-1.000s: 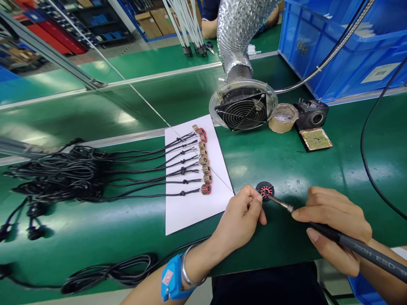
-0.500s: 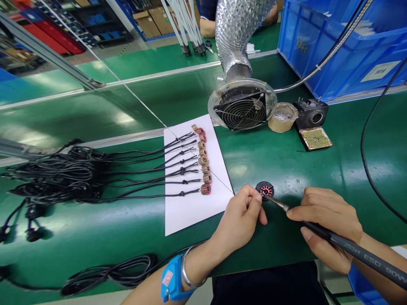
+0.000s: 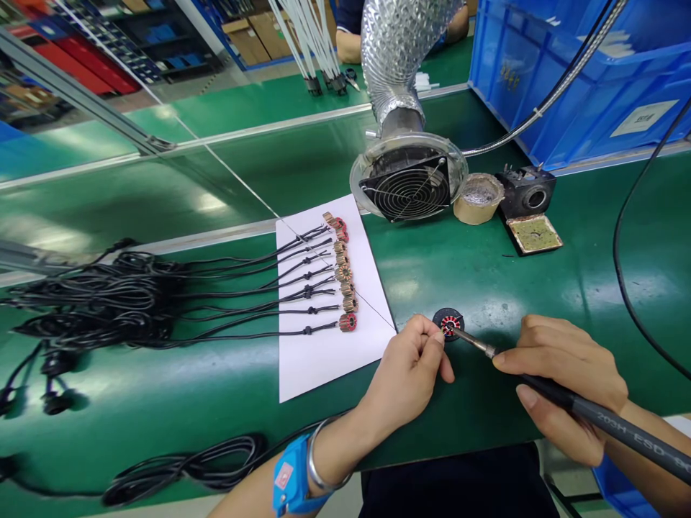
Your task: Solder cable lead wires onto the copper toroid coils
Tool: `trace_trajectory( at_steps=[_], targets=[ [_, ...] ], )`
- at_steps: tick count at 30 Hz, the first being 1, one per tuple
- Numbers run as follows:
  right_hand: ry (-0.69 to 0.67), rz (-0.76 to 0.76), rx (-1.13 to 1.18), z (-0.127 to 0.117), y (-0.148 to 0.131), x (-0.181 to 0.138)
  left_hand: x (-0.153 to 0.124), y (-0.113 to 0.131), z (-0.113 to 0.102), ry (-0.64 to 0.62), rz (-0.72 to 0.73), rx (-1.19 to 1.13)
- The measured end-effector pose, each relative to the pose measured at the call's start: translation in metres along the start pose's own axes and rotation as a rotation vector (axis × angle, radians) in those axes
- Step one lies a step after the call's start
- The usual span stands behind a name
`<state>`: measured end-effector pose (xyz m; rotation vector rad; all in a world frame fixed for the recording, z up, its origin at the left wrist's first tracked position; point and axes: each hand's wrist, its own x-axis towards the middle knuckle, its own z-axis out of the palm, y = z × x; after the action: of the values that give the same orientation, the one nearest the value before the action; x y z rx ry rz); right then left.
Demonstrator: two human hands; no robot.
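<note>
My right hand [image 3: 566,385] is wrapped round the dark handle of a soldering iron [image 3: 545,388]. The iron's metal tip points left and reaches a small motor stator [image 3: 450,326] with red and pale windings, which sits in a round black holder [image 3: 456,335]. At the stator's left edge, the thumb and fingers of my left hand [image 3: 407,370] pinch a thin solder wire [image 3: 372,305] that runs down from the upper left. Whether the tip touches the wire is too small to tell. A blue wrist strap [image 3: 296,471] and a metal bangle circle my left wrist.
Several wound stators [image 3: 348,321] with black cables [image 3: 259,333] lie on a white sheet [image 3: 302,374] to the left. Behind are a fume-extractor fan [image 3: 410,188], a foil-lined cup [image 3: 479,201], an iron stand with sponge [image 3: 534,234] and blue crates [image 3: 572,86]. Across the bench, a person's arm shows.
The soldering iron and my right hand have shifted slightly to the right. My left hand stays at the stator, still pinching. The whole view has moved a little.
</note>
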<state>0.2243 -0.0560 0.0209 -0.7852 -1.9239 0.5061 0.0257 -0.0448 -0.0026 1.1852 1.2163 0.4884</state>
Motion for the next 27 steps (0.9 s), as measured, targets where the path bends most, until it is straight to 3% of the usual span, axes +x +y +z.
trace_trajectory(
  at_steps=[19,27],
  targets=[
    [-0.024,0.026,0.016,0.0013,0.0008,-0.0016,0.0007,-0.0032,0.0001,-0.002,-0.002,-0.035],
    [0.026,0.014,0.025,-0.0013,-0.0019,-0.0005,0.0003,-0.0028,0.0000,0.005,0.006,-0.020]
  ],
)
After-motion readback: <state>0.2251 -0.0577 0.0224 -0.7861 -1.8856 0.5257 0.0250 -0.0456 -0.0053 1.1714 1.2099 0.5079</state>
